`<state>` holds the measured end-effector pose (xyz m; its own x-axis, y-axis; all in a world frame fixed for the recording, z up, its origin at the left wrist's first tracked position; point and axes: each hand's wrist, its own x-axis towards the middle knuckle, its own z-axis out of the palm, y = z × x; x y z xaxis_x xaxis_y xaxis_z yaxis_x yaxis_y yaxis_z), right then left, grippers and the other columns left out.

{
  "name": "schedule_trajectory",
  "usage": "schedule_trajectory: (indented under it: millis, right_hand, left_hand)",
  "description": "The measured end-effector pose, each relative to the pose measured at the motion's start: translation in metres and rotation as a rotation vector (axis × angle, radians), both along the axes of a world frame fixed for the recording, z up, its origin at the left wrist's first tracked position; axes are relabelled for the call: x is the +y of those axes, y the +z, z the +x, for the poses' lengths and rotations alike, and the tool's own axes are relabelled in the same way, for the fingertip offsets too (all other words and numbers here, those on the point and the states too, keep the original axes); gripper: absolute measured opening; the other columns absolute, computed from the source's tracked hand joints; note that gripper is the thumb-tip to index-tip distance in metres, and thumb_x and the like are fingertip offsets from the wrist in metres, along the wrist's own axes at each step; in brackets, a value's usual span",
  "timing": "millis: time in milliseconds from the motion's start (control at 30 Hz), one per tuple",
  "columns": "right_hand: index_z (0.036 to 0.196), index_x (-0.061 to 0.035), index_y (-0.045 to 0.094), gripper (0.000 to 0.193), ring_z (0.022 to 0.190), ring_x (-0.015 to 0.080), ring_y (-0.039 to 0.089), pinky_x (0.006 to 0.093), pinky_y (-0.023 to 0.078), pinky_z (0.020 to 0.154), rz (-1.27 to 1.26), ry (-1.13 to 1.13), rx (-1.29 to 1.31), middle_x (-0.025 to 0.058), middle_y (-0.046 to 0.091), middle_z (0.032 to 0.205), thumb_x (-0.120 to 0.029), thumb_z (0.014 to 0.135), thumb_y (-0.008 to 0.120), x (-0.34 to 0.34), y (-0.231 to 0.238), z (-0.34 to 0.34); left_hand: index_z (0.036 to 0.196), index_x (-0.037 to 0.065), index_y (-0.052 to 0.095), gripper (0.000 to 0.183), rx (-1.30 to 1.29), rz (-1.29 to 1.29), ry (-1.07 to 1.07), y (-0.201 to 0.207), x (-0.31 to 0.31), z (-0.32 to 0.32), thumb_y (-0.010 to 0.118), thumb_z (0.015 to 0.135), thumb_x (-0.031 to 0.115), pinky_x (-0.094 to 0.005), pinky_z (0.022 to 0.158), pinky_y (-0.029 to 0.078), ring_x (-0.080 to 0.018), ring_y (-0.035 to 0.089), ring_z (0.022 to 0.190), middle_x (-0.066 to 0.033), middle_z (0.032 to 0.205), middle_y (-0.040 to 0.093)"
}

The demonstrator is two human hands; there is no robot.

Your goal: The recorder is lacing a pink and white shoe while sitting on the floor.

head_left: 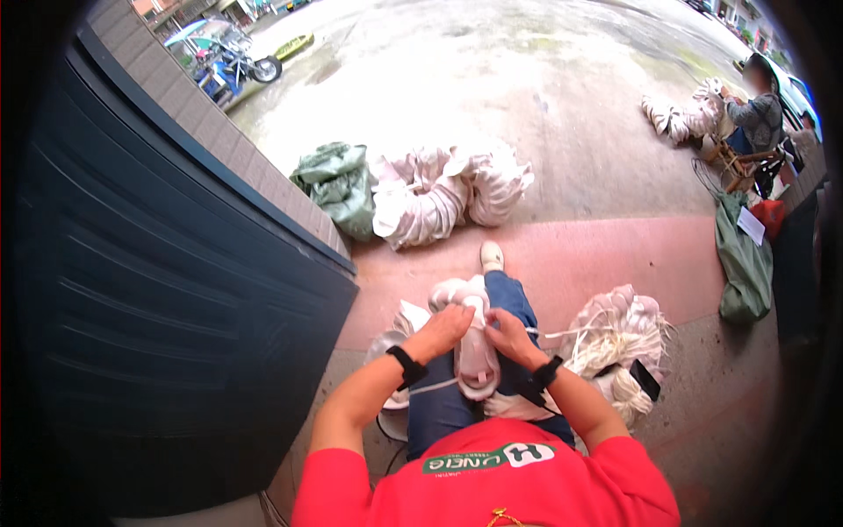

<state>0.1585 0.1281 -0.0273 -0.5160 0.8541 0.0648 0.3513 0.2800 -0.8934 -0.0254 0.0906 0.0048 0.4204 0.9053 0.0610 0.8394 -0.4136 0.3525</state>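
A pale pink shoe upper [478, 362] lies lengthwise over my lap. My left hand [448, 330] is closed on its left side, close to the white tongue area [475, 307]. My right hand [513, 337] pinches at the lace holes from the right. A white shoelace [555, 334] runs from beside my right hand toward the pile on the right. Another length of lace crosses my left thigh. More pale shoe uppers [446, 292] sit just beyond my hands. The fingertips are too small to make out exactly.
A heap of pink uppers with loose white laces [606, 342] lies to my right, a dark phone [645, 380] on it. Bundled uppers [439, 198] and a green sack [338, 189] are ahead. A dark metal door [176, 290] stands left. Another person [755, 114] sits far right.
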Motion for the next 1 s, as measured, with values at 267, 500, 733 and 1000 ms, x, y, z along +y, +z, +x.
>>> schedule_trajectory:
  millis: [267, 500, 733, 1000]
  right_hand:
    - [0.095, -0.0009, 0.056, 0.027, 0.078, 0.0264, 0.059, 0.0326, 0.046, 0.069, -0.165, 0.173, -0.149, 0.0163, 0.06, 0.083, -0.018, 0.074, 0.057, 0.0, 0.008, 0.032]
    - [0.088, -0.0033, 0.058, 0.02, 0.069, 0.0296, 0.055, 0.0356, 0.045, 0.066, 0.096, 0.226, -0.163, 0.0177, 0.058, 0.079, -0.019, 0.078, 0.051, 0.018, -0.02, 0.014]
    - [0.093, 0.0013, 0.055, 0.022, 0.071, 0.0227, 0.058, 0.0309, 0.045, 0.065, -0.267, 0.138, -0.132, 0.0145, 0.06, 0.077, -0.015, 0.078, 0.054, 0.006, 0.013, 0.034]
    - [0.093, -0.0014, 0.057, 0.025, 0.062, 0.0103, 0.05, 0.0247, 0.041, 0.055, -0.318, 0.109, -0.139, 0.0037, 0.053, 0.065, -0.021, 0.078, 0.059, 0.01, 0.011, 0.07]
  left_hand:
    - [0.075, 0.0, 0.054, 0.009, 0.285, -0.05, 0.387, 0.021, -0.071, -0.069, 0.046, 0.074, 0.005, -0.0417, 0.073, 0.044, -0.0347, 0.05, 0.083, -0.0188, 0.086, 0.052]
    - [0.087, 0.0, 0.054, 0.016, -0.092, 0.111, 0.495, -0.038, -0.054, -0.089, 0.046, 0.077, 0.009, -0.0438, 0.077, 0.038, -0.0348, 0.048, 0.087, -0.0193, 0.093, 0.051]
    - [0.091, 0.004, 0.058, 0.028, -0.011, -0.465, 0.361, -0.002, -0.006, -0.012, 0.057, 0.076, 0.027, -0.0397, 0.081, 0.039, -0.0336, 0.048, 0.091, -0.0165, 0.095, 0.057]
    - [0.087, 0.002, 0.059, 0.018, -1.15, -0.759, 0.575, 0.018, -0.015, -0.027, 0.056, 0.079, 0.018, -0.0313, 0.077, 0.042, -0.0197, 0.055, 0.086, -0.0074, 0.09, 0.061]
